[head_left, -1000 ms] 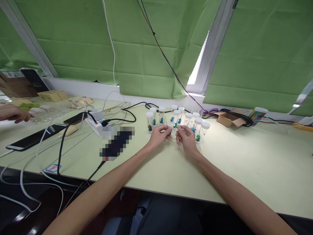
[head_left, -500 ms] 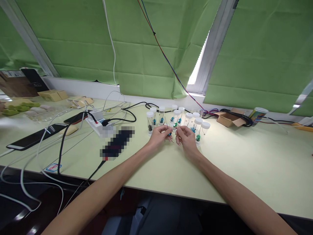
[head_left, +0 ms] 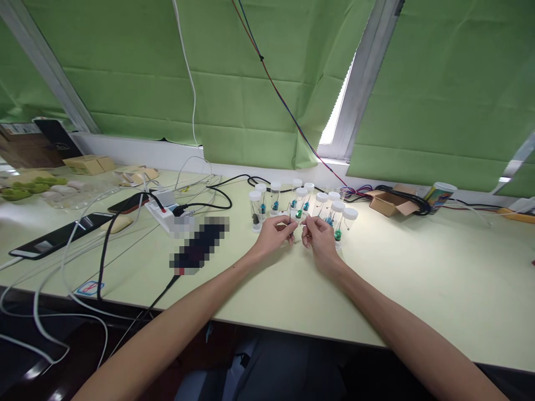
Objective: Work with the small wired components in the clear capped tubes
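My left hand (head_left: 273, 235) pinches a small dark part with thin wire leads (head_left: 291, 228) between thumb and fingers, above the table. Facing it, my right hand (head_left: 321, 238) has its thumb and forefinger pinched together at a thin wire that spans the small gap between the hands. Fingers partly cover the part. Close behind the hands stand several clear tubes with white caps. One tube (head_left: 256, 211) at the left holds a black part. Another tube (head_left: 338, 233), beside my right hand, contains a green part with leads. Blue parts show in other tubes, such as one (head_left: 275, 199) behind my left hand.
A white power strip (head_left: 164, 216) with plugs and tangled cables lies to the left, near a phone (head_left: 61, 234) and a blurred dark device (head_left: 200, 245). An open cardboard box (head_left: 388, 205) and a printed can (head_left: 439, 196) stand at the back right. The table's front edge runs below my forearms.
My fingertips have come slightly closer together. The part in my left hand has turned a little, and its blue side no longer shows. The tubes stay in place.
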{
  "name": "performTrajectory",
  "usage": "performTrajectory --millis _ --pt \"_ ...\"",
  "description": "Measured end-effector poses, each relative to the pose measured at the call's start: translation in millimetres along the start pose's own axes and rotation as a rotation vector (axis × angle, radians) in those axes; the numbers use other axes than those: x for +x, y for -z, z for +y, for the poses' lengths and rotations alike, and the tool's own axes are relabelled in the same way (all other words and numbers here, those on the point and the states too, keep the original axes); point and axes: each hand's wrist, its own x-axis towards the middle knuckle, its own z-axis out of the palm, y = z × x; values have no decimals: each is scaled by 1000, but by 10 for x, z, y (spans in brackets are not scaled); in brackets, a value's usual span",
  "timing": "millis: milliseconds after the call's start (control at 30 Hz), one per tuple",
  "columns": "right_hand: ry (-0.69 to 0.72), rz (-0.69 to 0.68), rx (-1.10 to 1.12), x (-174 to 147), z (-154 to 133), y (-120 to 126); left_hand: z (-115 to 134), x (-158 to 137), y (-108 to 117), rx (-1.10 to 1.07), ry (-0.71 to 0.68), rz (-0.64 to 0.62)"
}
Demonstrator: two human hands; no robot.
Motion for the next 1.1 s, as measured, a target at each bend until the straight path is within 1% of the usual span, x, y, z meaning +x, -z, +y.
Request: performTrajectory --millis 167,300,433,700,1100 --pt "17 1 0 -18 -14 -20 47 3 -11 -56 22 20" --pt "67 18 -1 -7 -6 -19 64 18 -8 -121 50 52" --pt "102 6 -10 12 12 -9 65 19 -3 -173 88 60" --pt "84 42 -24 17 11 -16 109 -3 -24 -206 106 68" --pt "51 76 -42 -12 -38 -29 54 17 -16 -203 95 55"
